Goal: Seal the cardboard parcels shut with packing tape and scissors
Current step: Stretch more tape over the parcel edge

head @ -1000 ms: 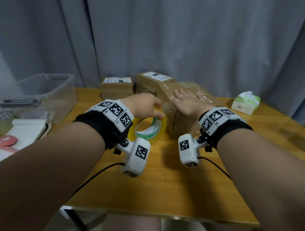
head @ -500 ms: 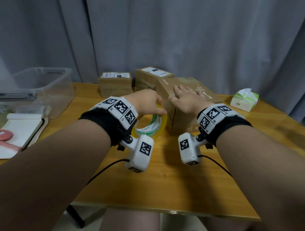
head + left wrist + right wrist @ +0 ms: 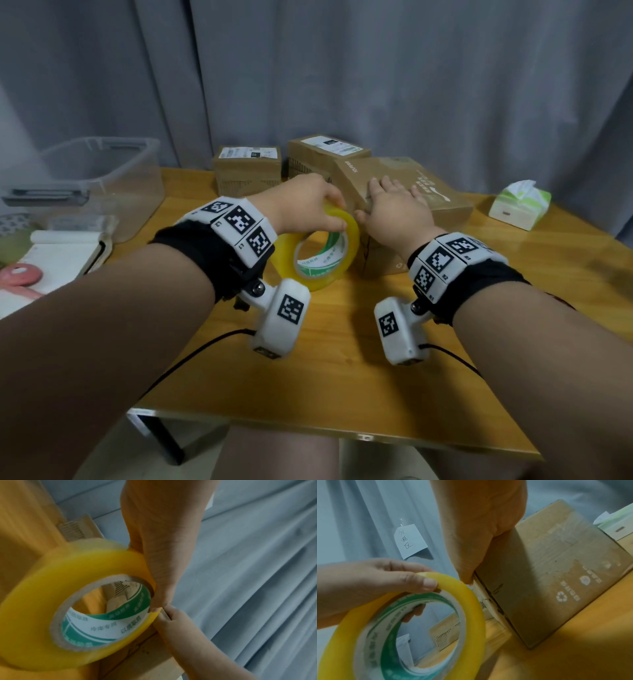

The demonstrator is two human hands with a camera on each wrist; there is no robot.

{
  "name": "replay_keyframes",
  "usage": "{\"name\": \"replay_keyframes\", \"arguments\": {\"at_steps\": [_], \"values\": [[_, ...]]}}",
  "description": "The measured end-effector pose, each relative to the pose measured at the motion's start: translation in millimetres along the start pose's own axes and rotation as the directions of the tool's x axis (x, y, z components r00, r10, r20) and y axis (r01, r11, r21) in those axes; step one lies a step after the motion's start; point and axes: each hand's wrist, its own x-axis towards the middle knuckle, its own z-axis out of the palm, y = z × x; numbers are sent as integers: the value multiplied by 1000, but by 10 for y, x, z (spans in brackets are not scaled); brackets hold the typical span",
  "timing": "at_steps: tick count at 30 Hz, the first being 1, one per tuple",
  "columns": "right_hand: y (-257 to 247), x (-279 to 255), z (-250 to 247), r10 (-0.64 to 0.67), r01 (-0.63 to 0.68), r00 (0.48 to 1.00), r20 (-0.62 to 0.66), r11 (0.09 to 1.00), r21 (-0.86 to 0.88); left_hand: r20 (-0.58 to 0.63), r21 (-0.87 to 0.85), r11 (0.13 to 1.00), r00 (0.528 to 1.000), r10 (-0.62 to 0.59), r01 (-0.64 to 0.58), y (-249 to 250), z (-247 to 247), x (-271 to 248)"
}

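My left hand [image 3: 305, 205] pinches the yellow roll of packing tape [image 3: 320, 251], upright just beside the nearest brown cardboard parcel [image 3: 407, 202]. My right hand [image 3: 394, 209] lies flat on that parcel's top. I'd worry the tape wrinkles or sticks crooked if the parcel shifts.

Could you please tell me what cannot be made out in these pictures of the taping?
- Scissors: in none of the three views.
- Free end of the tape roll: head view, hidden behind the left hand; the roll is blurred in the left wrist view.
- Top seam of the large parcel: head view, covered by the right hand.
- Label print on the two rear parcels: too small.
- Clear bin: contents hazy.
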Motion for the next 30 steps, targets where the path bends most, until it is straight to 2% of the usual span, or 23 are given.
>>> {"name": "replay_keyframes", "arguments": {"at_steps": [5,11,19,22,24,27,30], "values": [[-7,-19,-6,2,-2,1000,-8,1000,11,92,131,990,995,36,-48,113,-123,87],[-8,-35,-7,4,-4,1000,-5,1000,11,167,92,996,986,-19,3,133,-111,163],[-21,-53,-25,9,-9,1000,-4,1000,5,241,183,983,969,-47,3,62,-95,148],[-39,-47,-22,24,-24,1000,-7,1000,2,195,182,983,981,-21,-15,-10,-27,98],[-39,-57,-11,33,-33,999,-11,999,-10,140,121,993,990,-10,-7,-56,11,67],[-45,-63,6,46,-46,999,-12,999,-22,35,48,998,999,-37,35,-82,87,49],[-77,-54,14,64,-64,998,-27,998,-16,-48,58,997,997,-52,55,-79,223,55]]}}
